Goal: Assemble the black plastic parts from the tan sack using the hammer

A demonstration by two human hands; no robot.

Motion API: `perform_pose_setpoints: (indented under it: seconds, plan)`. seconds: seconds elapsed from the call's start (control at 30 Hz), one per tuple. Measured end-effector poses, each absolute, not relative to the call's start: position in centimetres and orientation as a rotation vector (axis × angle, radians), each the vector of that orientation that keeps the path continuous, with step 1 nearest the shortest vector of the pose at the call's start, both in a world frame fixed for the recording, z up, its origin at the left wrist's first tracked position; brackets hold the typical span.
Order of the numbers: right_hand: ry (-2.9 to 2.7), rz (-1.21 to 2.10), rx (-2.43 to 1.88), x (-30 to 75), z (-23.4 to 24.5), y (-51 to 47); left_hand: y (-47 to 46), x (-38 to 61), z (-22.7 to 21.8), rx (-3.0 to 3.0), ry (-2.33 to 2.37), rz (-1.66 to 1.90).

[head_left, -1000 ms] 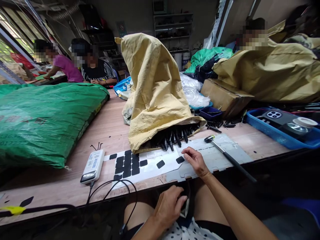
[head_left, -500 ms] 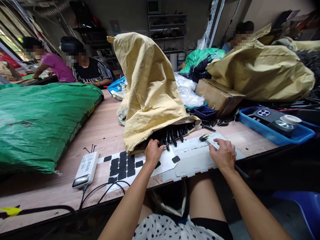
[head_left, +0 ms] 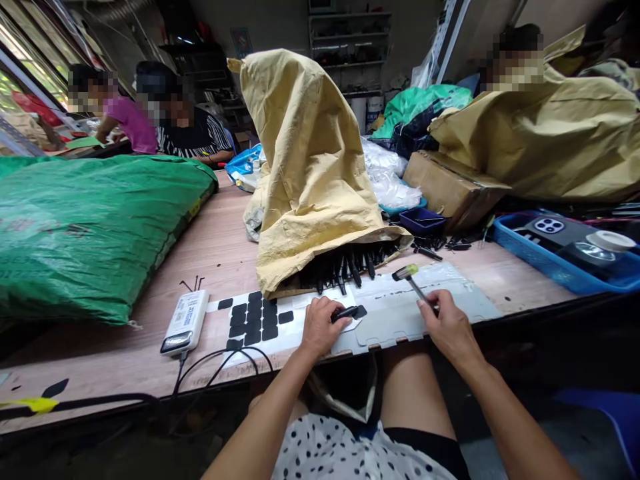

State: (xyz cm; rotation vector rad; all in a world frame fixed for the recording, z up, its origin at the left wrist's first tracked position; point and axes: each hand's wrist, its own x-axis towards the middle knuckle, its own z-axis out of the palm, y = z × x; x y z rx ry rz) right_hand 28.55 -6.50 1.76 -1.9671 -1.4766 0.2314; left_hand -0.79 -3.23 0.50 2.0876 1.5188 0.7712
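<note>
Surface (head_left: 215, 240): pinkish-brown, wood-grained. At left, a bulging green plastic sack (head_left: 95, 233). Right of its near corner, a white rectangular power bank (head_left: 185, 322), black cable plugged in at its near end; thin bent black rods (head_left: 193, 285) just behind it. Centre, near the front edge: a white paper sheet (head_left: 295, 335) bearing flat black rounded squares (head_left: 254, 317), most in a tight block; beside it, a flat grey board (head_left: 405, 321). Directly behind, a creased tan bag (head_left: 315, 167), its open mouth facing front. To its right, small loose black pieces (head_left: 427, 253), then a shallow blue plastic tray (head_left: 565, 270).
</note>
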Motion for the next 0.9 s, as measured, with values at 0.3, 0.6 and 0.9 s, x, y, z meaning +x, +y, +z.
perform_pose_setpoints:
  seconds: [0.3,0.6,0.9]
  plan:
    - [-1.855,0.469,-1.441,19.9,3.2,-10.4,-3.0,-0.8,0.7,1.994,1.508,0.794]
    - [-2.012,0.258,-1.553,18.3,2.2,-11.4,-3.0,-0.8,0.4,1.947,1.527,0.826]
    - [-1.962,0.206,-1.606,19.6,2.2,-11.2,-3.0,-0.7,0.3,1.939,1.515,0.845]
